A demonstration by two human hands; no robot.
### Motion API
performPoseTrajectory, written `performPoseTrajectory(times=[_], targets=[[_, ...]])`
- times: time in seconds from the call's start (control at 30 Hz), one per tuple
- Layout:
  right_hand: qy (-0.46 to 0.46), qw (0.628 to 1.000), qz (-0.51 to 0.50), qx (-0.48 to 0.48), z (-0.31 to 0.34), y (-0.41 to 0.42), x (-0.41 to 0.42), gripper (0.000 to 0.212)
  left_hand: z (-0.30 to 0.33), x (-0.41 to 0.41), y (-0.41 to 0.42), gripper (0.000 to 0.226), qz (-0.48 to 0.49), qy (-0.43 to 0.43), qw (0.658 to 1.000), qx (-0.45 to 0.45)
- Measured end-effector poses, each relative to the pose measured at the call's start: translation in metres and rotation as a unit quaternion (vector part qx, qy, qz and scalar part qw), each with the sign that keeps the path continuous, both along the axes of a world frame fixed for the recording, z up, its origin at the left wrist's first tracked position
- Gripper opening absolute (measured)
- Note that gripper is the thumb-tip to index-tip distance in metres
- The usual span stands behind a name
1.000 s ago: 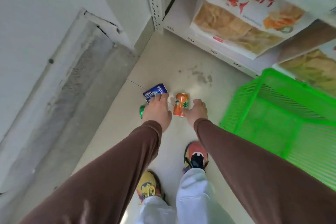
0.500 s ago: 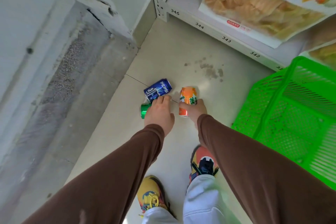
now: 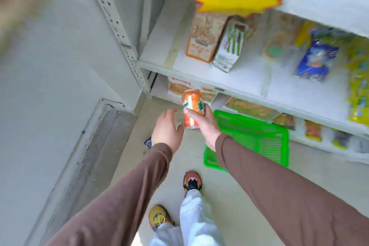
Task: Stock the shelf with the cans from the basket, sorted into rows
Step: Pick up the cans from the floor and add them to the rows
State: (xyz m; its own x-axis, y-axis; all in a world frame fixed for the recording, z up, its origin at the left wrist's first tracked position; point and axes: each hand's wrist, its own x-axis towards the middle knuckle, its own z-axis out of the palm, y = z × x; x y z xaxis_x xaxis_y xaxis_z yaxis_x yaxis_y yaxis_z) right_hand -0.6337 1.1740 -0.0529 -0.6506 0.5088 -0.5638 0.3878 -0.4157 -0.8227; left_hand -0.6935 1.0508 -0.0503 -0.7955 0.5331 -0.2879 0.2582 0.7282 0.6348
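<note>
Your right hand (image 3: 205, 124) grips the can (image 3: 192, 108) upright, thumb across its front. Your left hand (image 3: 166, 129) hangs beside it, fingers loosely spread, holding nothing.

The orange can (image 3: 192, 109) looks like glossy printed metal; the green basket (image 3: 259, 138) is shiny plastic lattice. The shelf (image 3: 201, 70) is matt white painted metal (upright perforated), snack bags (image 3: 315, 56) glossy, floor (image 3: 225, 195) smooth, sleeves (image 3: 279, 189) matt brown cloth.
</note>
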Motion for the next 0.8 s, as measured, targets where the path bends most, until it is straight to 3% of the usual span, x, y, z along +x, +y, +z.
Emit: performPoseTrajectory(times=[0.17,0.37,0.57,0.8], targets=[[0.092,0.993,-0.064,-0.041,0.157,0.031,0.062,0.047,0.146,0.032,0.037,0.05,-0.041,0.06,0.992,0.098],[0.167,0.982,-0.093,-0.006,0.272,0.089,0.144,0.055,0.264,0.079,0.103,0.047,-0.129,0.099,0.974,0.157],[0.2,0.967,-0.128,0.088,0.313,0.179,0.195,0.05,0.317,0.12,0.198,0.048,-0.183,0.145,0.952,0.2],[0.185,0.955,-0.166,0.161,0.315,0.325,0.249,0.049,0.33,0.181,0.34,0.045,-0.209,0.132,0.945,0.212]])
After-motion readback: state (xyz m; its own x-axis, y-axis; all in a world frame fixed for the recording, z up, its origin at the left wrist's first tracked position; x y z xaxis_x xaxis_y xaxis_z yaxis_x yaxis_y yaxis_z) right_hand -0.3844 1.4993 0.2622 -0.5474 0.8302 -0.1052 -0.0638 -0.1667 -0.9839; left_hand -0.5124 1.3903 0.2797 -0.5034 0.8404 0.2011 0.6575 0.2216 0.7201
